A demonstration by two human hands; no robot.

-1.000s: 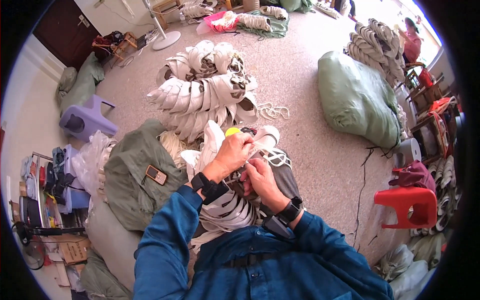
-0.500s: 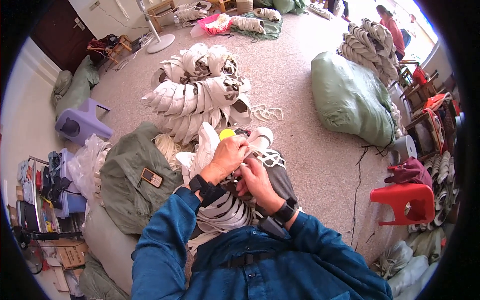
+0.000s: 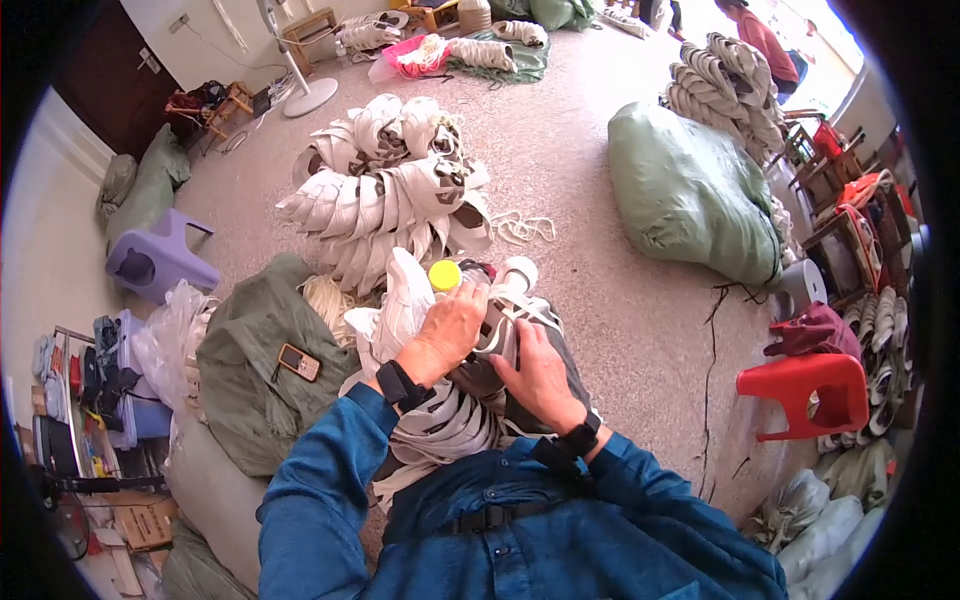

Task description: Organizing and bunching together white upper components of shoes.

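Observation:
In front of my lap lies a grey and white shoe upper (image 3: 503, 322) with a white lace (image 3: 492, 341) looped across its opening. My left hand (image 3: 450, 328) is closed on the upper's left edge, fingertips partly hidden. Against its right side rests my right hand (image 3: 541, 377), fingers stretched out and thumb apart. Several more white shoe uppers (image 3: 405, 300) stand just left of my left hand, and a nested row of them (image 3: 445, 425) lies below my wrists. A yellow round lid (image 3: 444, 275) shows beyond my left fingers.
Ahead on the floor sits a large pile of nested uppers (image 3: 385, 195), with loose laces (image 3: 524, 228) beside it. A mobile phone (image 3: 299, 362) lies on green cloth (image 3: 255, 400) to my left. Right are a stuffed green sack (image 3: 690, 190) and a red stool (image 3: 805, 390).
My right hand has opened out from its bent, pinching pose and now lies along the upper. The lace strands held up between my hands have dropped onto the upper.

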